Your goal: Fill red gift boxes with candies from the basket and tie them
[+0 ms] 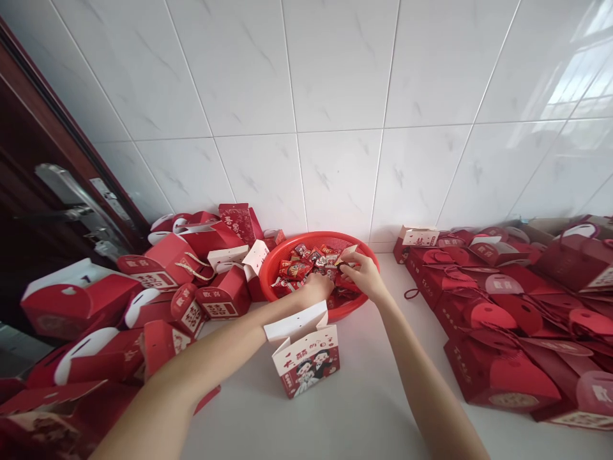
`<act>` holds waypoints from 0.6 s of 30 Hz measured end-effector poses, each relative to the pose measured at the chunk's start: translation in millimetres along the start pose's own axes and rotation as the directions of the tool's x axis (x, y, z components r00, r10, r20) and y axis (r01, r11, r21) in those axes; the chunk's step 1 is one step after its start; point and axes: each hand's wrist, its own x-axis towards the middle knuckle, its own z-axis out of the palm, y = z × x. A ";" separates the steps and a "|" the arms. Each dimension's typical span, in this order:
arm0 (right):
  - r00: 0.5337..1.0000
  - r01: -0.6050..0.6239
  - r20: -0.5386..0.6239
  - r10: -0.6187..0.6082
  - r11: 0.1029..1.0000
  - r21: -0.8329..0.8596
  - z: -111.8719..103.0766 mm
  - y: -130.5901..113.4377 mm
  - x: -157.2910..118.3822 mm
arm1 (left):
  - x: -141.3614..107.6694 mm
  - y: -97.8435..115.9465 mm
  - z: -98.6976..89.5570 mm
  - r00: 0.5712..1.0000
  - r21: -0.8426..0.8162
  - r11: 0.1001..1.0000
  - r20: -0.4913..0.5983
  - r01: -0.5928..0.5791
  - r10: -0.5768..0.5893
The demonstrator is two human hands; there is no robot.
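Observation:
A red plastic basket (pixel 268 271) stands against the tiled wall, with wrapped candies (pixel 295 269) inside. My left hand (pixel 320 287) reaches into it among the candies; its fingertips are hidden. At the basket's right side, my right hand (pixel 360 271) has its fingers pinched together over the candies, and what they hold is too small to name. Nearer to me, below my left wrist, an upright red and white gift box (pixel 311 364) with a cartoon couple on its front has its top flaps raised.
Many red gift boxes (pixel 225 292) crowd the left side. Rows of closed red boxes (pixel 498 377) cover the right side of the white table (pixel 364 402). A dark door with a metal handle (pixel 79 191) is at the far left.

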 end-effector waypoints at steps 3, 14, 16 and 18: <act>1.000 -0.013 -0.002 0.013 1.000 0.008 0.2 0.5 0.7 | -8.4 -8.3 -16.5 0.999 -0.036 0.998 0.011 0.047 -0.047; 1.000 -0.023 -0.003 0.023 0.988 0.153 2.0 2.9 2.2 | -27.2 -57.3 -59.2 0.968 -0.568 0.807 -0.249 -0.161 0.018; 0.999 -0.027 0.034 0.021 0.981 0.192 1.7 1.1 1.5 | -27.1 -57.9 -56.2 0.952 -0.624 0.751 -0.305 -0.215 0.019; 0.996 -0.042 0.088 0.023 0.975 0.219 0.9 -1.3 0.5 | -26.8 -57.8 -52.5 0.931 -0.694 0.661 -0.365 -0.284 0.017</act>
